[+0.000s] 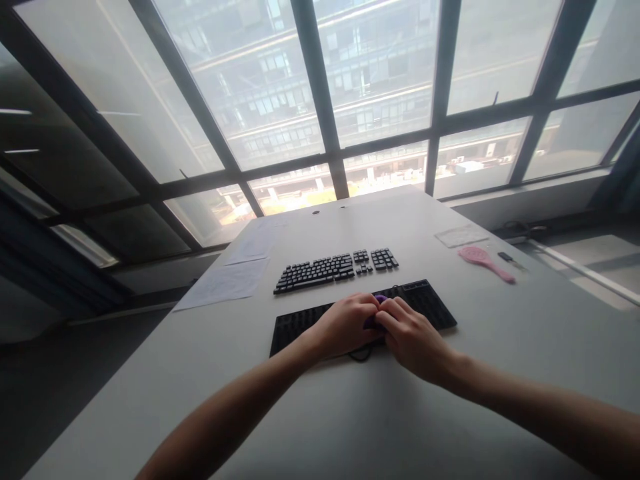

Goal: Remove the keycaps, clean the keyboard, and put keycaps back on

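Observation:
Over the black keyboard base (430, 307), my left hand (350, 320) and my right hand (407, 333) meet with bent, closed fingers. Between them they grip a small, soft-looking purple lump (381, 299), mostly covered by the fingers. The base appears to have no keycaps on the parts that show, and its middle is hidden under my hands. Part of a black cable (361, 357) loops out at its near edge. Just behind the base, loose black keycaps (320, 271) lie in keyboard order, grouped in blocks.
Papers (225, 280) lie on the white table (320, 427) at the left. On the right are a pink hairbrush (483, 260), a small black-handled tool (507, 257) and a clear plastic bag (460, 235). Large windows (380, 73) rise beyond the far edge.

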A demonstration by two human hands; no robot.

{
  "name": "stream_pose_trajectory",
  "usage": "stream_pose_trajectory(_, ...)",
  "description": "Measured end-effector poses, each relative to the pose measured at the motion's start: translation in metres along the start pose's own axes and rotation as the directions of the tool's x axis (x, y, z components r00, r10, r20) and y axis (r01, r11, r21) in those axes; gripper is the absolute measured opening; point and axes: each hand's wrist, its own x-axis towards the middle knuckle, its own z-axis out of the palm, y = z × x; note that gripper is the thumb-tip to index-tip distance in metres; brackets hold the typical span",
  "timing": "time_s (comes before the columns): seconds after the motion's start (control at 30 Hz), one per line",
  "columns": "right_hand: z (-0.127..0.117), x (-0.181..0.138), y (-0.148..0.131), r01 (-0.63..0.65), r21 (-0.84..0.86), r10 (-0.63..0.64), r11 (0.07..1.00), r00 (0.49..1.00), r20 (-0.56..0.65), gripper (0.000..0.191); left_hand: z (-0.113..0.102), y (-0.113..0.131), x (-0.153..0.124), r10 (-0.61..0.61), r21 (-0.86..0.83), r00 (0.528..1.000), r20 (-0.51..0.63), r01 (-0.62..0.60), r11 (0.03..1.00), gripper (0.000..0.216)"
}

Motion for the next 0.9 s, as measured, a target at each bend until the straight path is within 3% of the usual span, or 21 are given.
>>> stream_pose_trajectory(0.2, 0.004, -0.026, 0.019, -0.104, 0.119, 0.097, 0.987, 0.993, 0.067, 0.036, 0.031, -0.004, 0.025, 0.081, 0.027, 0.992, 0.097, -0.084, 0.996, 0.014)
stream_pose_trajectory(0.43, -0.017, -0.02, 0.031, -0.132, 0.082, 0.135, 0.988, 0.99, -0.028, 0.028, 0.017, 0.005, 0.051, 0.089, 0.05, 0.994, 0.068, -0.092, 0.995, 0.012)
stream_pose_trajectory(0.53, -0.02, -0.026, 0.043, -0.152, 0.034, 0.153, 0.988, 0.988, -0.03, 0.029, 0.028, 0.005, 0.063, 0.078, 0.048, 0.995, 0.059, -0.081, 0.996, 0.014)
stream_pose_trajectory(0.73, -0.015, -0.037, 0.058, -0.19, 0.152, 0.19, 0.97, 0.982, 0.015, 0.031, 0.044, 0.001, 0.076, 0.077, 0.023, 0.989, 0.123, -0.081, 0.996, 0.017)
stream_pose_trajectory(0.9, -0.02, -0.031, 0.061, -0.17, 0.153, 0.189, 0.974, 0.974, -0.126, 0.029, 0.033, 0.002, 0.08, 0.07, 0.038, 0.994, 0.084, -0.074, 0.997, 0.014)
